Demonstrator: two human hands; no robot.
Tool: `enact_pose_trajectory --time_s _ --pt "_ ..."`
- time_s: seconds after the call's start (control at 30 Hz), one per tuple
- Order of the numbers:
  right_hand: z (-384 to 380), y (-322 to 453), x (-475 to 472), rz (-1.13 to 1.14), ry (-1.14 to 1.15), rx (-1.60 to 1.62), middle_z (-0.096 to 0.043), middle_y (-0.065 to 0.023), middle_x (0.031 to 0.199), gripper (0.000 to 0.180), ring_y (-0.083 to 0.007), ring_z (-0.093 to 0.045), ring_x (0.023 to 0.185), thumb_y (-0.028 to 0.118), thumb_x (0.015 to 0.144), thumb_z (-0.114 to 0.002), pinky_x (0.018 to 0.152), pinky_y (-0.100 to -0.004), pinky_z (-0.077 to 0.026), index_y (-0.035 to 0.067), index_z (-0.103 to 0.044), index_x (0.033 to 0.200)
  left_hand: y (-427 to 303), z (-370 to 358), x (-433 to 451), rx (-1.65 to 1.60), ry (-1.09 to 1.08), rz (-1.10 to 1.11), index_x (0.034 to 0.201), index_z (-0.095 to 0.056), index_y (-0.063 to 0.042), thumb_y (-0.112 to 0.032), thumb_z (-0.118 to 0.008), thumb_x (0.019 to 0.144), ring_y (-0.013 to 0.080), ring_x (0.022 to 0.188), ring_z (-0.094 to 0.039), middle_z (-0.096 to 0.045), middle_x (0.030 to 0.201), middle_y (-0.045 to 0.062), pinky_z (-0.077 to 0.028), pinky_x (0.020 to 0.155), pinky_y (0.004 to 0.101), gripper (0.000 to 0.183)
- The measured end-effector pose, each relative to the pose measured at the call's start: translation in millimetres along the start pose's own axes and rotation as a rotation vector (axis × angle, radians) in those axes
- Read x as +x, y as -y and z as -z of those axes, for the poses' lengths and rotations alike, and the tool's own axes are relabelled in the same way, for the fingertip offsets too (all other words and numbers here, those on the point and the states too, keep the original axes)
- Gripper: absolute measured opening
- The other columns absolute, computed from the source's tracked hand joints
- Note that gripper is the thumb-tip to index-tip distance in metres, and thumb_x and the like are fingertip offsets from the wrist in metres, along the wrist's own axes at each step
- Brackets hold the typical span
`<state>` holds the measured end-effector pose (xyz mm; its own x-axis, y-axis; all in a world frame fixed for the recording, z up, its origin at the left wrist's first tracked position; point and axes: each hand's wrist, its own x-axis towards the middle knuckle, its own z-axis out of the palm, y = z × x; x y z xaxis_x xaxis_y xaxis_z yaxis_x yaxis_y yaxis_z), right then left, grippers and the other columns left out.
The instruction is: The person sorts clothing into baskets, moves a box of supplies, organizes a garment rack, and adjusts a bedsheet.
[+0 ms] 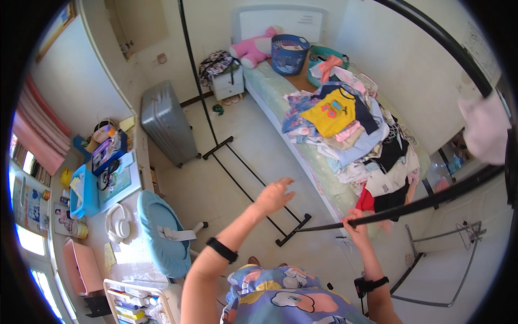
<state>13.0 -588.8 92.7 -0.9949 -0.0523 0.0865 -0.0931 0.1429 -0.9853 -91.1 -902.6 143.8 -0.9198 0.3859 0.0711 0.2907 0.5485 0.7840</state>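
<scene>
My right hand (pixel 357 227) is closed around a black metal upright of the clothes rack (pixel 404 207), near the foot of the bed. My left hand (pixel 276 197) is held out over the rack's base with its fingers apart, holding nothing. The rack's two lower bars lie low above the floor between my left hand and the suitcase. On the bed, beyond my hands, a big heap of clothes (pixel 348 156) has a yellow and navy shirt (pixel 332 112) on top. A blurred pale pink cloth (pixel 483 127) hangs at the right by the rack's top bar.
A blue basket (pixel 289 56), a teal basket (pixel 342 59) and a pink plush toy (pixel 253 48) are on the bed's far end. A grey suitcase (pixel 168 125) stands by the wall. At the left are a blue-covered chair (pixel 158 231) and a cluttered desk. A metal frame (pixel 469 275) stands at the right.
</scene>
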Motion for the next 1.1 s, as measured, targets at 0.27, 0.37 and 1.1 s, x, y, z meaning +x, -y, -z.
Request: enact_pose_trajectory --time_s 0.27,0.37,1.1 --pt "59.7 16.0 -94.6 -0.065 -0.216 -0.043 -0.052 -0.0042 0.085 0.045 -0.0181 -0.054 0.092 -0.012 0.073 -0.051 0.087 -0.0312 -0.04 0.002 -0.039 0.114 107.3 97.2 43.2 0.322 -0.006 0.336 0.114 -0.051 -0.001 -0.03 -0.062 0.075 0.0284 0.095 -0.059 -0.058 0.109 0.016 -0.046 0.084 0.0366 0.05" --pt "62.0 16.4 -119.1 -0.086 -0.35 -0.033 -0.052 -0.0045 0.086 0.044 -0.0182 -0.054 0.093 -0.013 0.073 -0.05 0.09 -0.0325 -0.039 0.003 -0.04 0.114 158.8 158.0 89.3 0.539 -0.143 0.367 0.119 -0.047 -0.001 -0.033 -0.064 0.075 0.0305 0.096 -0.058 -0.051 0.117 0.019 -0.046 0.084 0.0387 0.057" --pt "-10.9 -14.9 -171.7 -0.298 -1.295 -0.517 -0.06 -0.0052 0.083 0.016 -0.0167 -0.056 0.083 -0.003 0.073 -0.06 0.076 -0.0297 -0.044 0.005 -0.058 0.086 330.6 415.2 298.3 -0.273 -0.543 0.062 0.117 -0.052 0.0 -0.035 -0.054 0.086 0.018 0.091 -0.054 -0.06 0.098 0.009 -0.041 0.084 0.0325 0.046"
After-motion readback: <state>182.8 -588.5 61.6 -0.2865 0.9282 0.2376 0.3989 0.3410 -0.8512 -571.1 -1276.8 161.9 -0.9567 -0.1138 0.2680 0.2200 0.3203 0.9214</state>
